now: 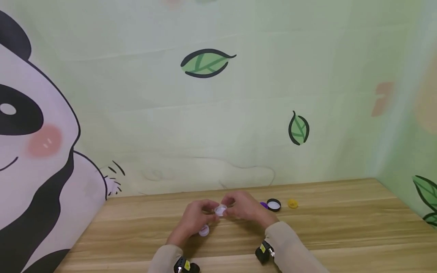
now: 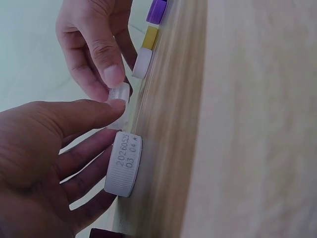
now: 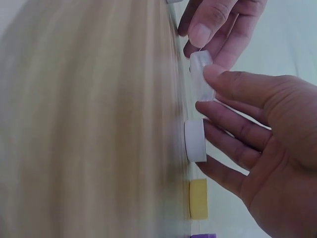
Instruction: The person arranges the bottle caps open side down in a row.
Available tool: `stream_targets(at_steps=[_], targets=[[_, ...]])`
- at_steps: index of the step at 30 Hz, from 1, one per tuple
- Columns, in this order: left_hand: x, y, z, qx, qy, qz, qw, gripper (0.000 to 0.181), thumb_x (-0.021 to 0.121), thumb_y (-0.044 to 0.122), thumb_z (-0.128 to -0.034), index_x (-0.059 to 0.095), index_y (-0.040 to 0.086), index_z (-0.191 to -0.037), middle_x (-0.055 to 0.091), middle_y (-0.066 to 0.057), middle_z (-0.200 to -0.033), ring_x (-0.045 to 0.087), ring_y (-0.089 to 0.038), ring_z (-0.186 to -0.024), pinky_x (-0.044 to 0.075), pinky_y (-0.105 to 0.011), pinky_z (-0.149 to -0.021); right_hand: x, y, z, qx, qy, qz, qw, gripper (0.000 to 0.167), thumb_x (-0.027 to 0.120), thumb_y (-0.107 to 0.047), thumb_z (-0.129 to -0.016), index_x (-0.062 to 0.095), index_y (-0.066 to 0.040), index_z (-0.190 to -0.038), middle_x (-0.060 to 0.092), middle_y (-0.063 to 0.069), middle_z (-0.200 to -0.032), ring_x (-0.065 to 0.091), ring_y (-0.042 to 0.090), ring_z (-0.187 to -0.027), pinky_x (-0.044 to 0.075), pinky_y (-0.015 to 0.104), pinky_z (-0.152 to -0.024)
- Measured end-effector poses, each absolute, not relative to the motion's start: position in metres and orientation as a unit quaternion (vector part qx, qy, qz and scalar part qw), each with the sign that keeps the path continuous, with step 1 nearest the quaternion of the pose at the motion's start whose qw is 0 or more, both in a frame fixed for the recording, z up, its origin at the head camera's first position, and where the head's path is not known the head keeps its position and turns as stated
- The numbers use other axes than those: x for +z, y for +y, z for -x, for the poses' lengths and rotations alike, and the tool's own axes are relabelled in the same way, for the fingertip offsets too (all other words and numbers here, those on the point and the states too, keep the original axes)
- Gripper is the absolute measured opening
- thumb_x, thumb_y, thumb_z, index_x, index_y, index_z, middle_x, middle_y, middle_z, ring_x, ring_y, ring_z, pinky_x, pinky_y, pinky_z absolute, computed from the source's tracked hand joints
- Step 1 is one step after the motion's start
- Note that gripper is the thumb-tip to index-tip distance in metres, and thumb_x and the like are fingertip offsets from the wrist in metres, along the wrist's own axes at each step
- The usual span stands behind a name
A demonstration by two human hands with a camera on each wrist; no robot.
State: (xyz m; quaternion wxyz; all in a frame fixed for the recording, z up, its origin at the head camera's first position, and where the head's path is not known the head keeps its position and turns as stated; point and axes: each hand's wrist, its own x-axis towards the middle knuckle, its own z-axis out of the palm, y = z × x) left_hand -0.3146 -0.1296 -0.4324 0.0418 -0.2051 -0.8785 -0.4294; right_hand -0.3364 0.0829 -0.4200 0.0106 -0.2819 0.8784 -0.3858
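In the head view, both hands meet over the table at a clear whitish bottle cap (image 1: 220,211). My left hand (image 1: 195,217) pinches its left side, and my right hand (image 1: 244,206) pinches the opposite side. The left wrist view shows the left thumb on the cap (image 2: 119,101) with the right fingers at its far end. In the right wrist view, the right thumb lies against the cap (image 3: 201,74). Beside the left fingers stands a white ribbed cap (image 2: 123,163) with printed numbers on its side. Another white cap (image 3: 194,141) is by the right fingers.
Right of the hands on the wooden table (image 1: 341,223) lie a purple cap (image 1: 264,205), a black-rimmed cap (image 1: 274,205) with a white inside and a yellow cap (image 1: 292,204). Behind the table hangs a printed backdrop (image 1: 252,113) with leaves and a panda.
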Motion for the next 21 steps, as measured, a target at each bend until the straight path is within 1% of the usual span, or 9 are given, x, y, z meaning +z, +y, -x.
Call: stream_targets(at_steps=[4, 10, 13, 17, 21], targets=[[-0.4338, -0.129, 0.3137, -0.429, -0.879, 0.2, 0.048, 0.031, 0.088, 0.001, -0.0824, 0.078, 0.002, -0.112, 0.079, -0.01, -0.108, 0.071, -0.035, -0.107, 0.057, -0.052, -0.094, -0.4197, 0.085, 0.3359, -0.393, 0.877, 0.275, 0.01, 0.02, 0.085, -0.008, -0.089, 0.076, -0.006, -0.106, 0.077, 0.006, -0.108, 0.07, 0.026, -0.107, 0.054, 0.048, -0.099], [-0.433, -0.1298, 0.3121, -0.423, -0.882, 0.199, 0.059, 0.031, 0.089, 0.002, -0.0821, 0.079, 0.004, -0.111, 0.079, -0.009, -0.109, 0.071, -0.035, -0.107, 0.057, -0.052, -0.093, -0.417, 0.0867, 0.3342, -0.402, 0.876, 0.268, 0.013, 0.014, 0.083, -0.014, -0.093, 0.076, -0.009, -0.104, 0.076, 0.003, -0.107, 0.068, 0.021, -0.102, 0.055, 0.045, -0.091], [-0.433, -0.1305, 0.3122, -0.42, -0.882, 0.202, 0.065, 0.03, 0.089, 0.002, -0.0821, 0.08, 0.005, -0.111, 0.079, -0.009, -0.109, 0.071, -0.036, -0.108, 0.058, -0.052, -0.092, -0.4154, 0.087, 0.3328, -0.404, 0.875, 0.265, 0.014, 0.012, 0.082, -0.017, -0.095, 0.076, -0.011, -0.103, 0.076, 0.001, -0.106, 0.067, 0.019, -0.101, 0.055, 0.045, -0.089], [-0.4335, -0.1305, 0.3118, -0.419, -0.882, 0.204, 0.07, 0.027, 0.088, 0.003, -0.083, 0.08, 0.007, -0.108, 0.079, -0.008, -0.108, 0.071, -0.036, -0.108, 0.058, -0.053, -0.092, -0.4142, 0.088, 0.3311, -0.407, 0.874, 0.267, 0.011, 0.011, 0.08, -0.017, -0.096, 0.076, -0.01, -0.104, 0.076, 0.001, -0.106, 0.068, 0.021, -0.104, 0.054, 0.047, -0.093], [-0.4335, -0.1289, 0.3105, -0.415, -0.883, 0.202, 0.084, 0.018, 0.085, 0.007, -0.0863, 0.081, 0.01, -0.104, 0.08, -0.007, -0.104, 0.072, -0.033, -0.104, 0.057, -0.053, -0.091, -0.4142, 0.0897, 0.3306, -0.411, 0.871, 0.27, -0.001, 0.012, 0.079, -0.017, -0.097, 0.076, -0.007, -0.105, 0.076, 0.003, -0.106, 0.069, 0.024, -0.105, 0.055, 0.049, -0.094]])
